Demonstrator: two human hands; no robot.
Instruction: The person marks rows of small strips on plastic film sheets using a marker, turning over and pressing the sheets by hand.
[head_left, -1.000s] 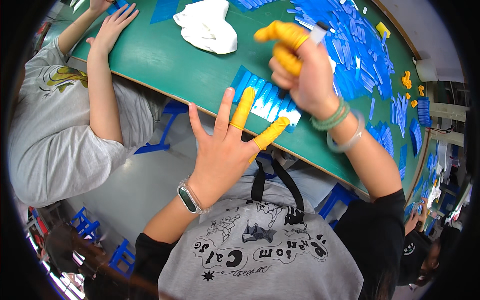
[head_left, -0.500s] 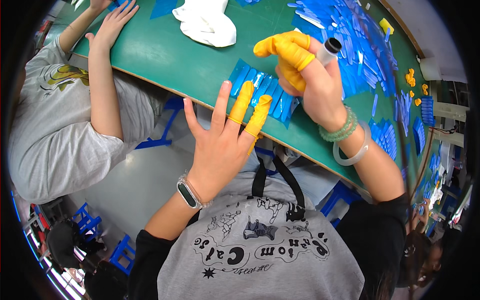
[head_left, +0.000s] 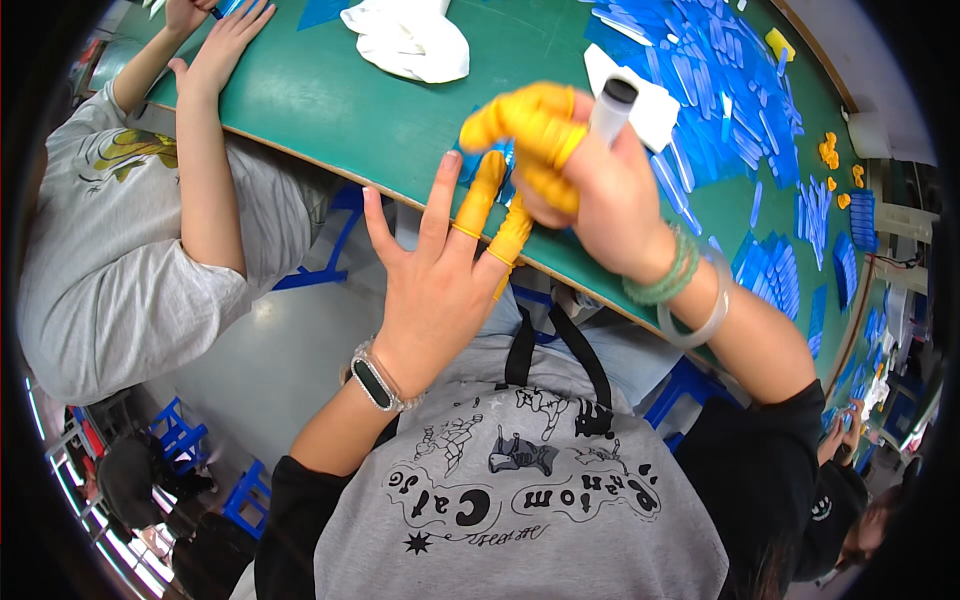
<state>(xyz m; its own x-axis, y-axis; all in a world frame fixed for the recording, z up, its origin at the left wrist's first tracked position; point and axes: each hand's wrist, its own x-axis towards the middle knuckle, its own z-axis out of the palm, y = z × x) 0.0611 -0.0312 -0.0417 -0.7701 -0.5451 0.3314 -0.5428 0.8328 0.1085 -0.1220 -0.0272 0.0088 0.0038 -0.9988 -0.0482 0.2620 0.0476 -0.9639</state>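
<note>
My left hand (head_left: 435, 275) lies at the table's near edge with its fingers spread and yellow finger cots on some of them. Its fingertips rest on a row of glossy blue strips (head_left: 467, 170), now mostly covered by both hands. My right hand (head_left: 620, 205), also in yellow finger cots, is closed round a white marker pen (head_left: 609, 112) whose black end points up. The pen's lower end is hidden behind the fingers, so I cannot tell whether it touches the strips.
On the green table (head_left: 300, 100), a white cloth (head_left: 410, 42) lies at the far side. A heap of blue strips (head_left: 740, 110) and a white sheet (head_left: 655, 112) are at right, with loose yellow finger cots (head_left: 828, 152) beyond. A co-worker's hand (head_left: 215, 62) works at far left.
My right hand has moved left and slightly down with the marker pen, over the row of blue strips. The white sheet behind it has come into view. My left hand has barely moved.
</note>
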